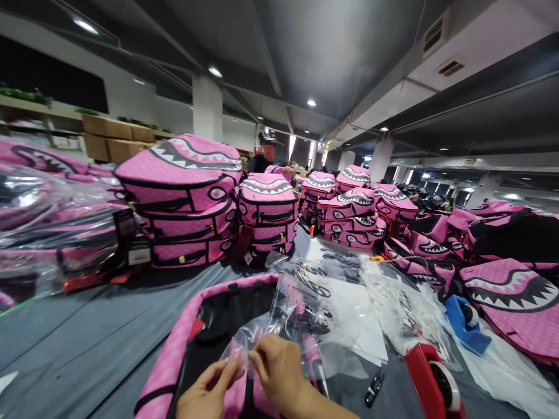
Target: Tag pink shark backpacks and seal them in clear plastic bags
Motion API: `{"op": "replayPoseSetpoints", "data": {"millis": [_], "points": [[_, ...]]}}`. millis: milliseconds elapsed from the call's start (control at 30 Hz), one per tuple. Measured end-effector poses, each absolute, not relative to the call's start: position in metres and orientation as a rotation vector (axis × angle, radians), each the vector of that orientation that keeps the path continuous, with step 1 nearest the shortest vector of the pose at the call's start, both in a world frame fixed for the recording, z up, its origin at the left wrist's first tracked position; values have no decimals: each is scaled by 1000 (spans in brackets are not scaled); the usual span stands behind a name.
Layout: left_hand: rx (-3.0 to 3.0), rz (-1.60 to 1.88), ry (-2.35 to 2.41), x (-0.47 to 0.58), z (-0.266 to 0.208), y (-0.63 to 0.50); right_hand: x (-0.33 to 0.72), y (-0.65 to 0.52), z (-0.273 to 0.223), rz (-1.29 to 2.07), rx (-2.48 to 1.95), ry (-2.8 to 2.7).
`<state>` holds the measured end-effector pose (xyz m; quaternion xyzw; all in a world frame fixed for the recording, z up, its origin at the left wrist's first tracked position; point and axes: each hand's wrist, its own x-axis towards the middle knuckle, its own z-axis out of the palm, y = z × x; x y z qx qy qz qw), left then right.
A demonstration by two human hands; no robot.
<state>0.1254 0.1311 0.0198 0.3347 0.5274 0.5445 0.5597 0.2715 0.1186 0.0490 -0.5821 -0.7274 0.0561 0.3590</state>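
Observation:
A clear plastic bag (283,302) with black print is pinched at its edge by both my hands. My left hand (212,384) has thumb and fingertips pressed on the film. Close beside it, my right hand (279,364) also pinches the film, fingers curled. Underneath lies a pink backpack (174,343) with black trim and black straps, its back side up. The bag covers part of the backpack's right side, and my hands hide part of its middle. A small red tag (197,327) shows on the backpack's black panel.
Stacked pink shark-mouth backpacks (187,198) stand behind. Plastic-wrapped backpacks (56,227) are at left. To the right lie a red tape dispenser (425,378), a blue tape dispenser (465,326), a small black tool (374,389) and loose plastic bags (406,297). A co-worker (264,154) stands behind the stacks.

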Motion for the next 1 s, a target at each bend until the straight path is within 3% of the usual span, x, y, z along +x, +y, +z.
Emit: {"op": "replayPoseSetpoints", "data": {"millis": [133, 300, 533, 633, 767, 1000], "points": [[1114, 1365, 1336, 122, 25, 127, 276, 136, 61, 282, -1554, -1748], [1671, 1185, 1504, 102, 24, 126, 284, 170, 79, 386, -1471, -1564], [2180, 1463, 1635, 106, 44, 161, 264, 153, 85, 285, -1335, -1901], [2228, 1464, 1552, 105, 56, 184, 290, 148, 85, 43, -1561, -1978], [2250, 1455, 1480, 90, 63, 198, 380, 146, 89, -30, -2084, -1475], [1934, 1326, 1580, 56, 60, 237, 486, 135, 75, 249, -2025, -1042]]}}
